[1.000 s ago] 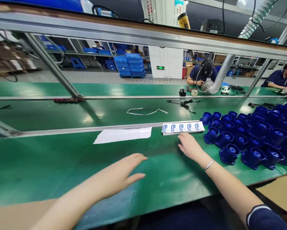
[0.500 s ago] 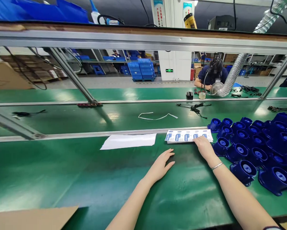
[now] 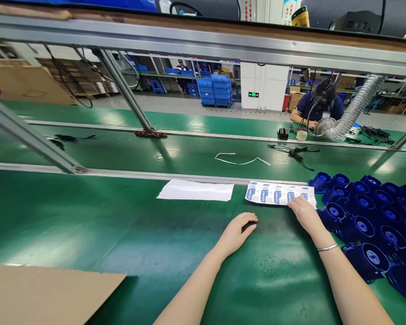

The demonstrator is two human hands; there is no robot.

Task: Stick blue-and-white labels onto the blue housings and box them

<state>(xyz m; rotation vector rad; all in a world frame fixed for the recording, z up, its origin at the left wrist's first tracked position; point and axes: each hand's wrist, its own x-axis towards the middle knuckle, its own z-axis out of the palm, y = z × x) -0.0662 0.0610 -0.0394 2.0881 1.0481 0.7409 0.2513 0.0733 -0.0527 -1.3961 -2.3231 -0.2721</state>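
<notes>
Head view, right hand (image 3: 306, 215): right of centre, fingers nearly closed at the lower edge of a white paper sheet printed with blue labels (image 3: 277, 195); I cannot tell whether the edge is pinched or only touched.
Label sheet: right of centre, lying beside the silver metal rail (image 3: 128, 174).
Left hand (image 3: 237, 232): just below centre, half curled, thumb apart, holding nothing, near the shiny green tabletop (image 3: 175, 243).
Step in hand: seemingly getting hold of the label sheet by its edge.
Next move calls for: probably a light, flat grip that does not crease the paper.
Plain white paper (image 3: 196, 191): centre, left of the label sheet.
Dark-blue round plastic housings (image 3: 361, 225): crowded at the right edge, beside the right hand.
Brown cardboard (image 3: 50, 289): lower left.
</notes>
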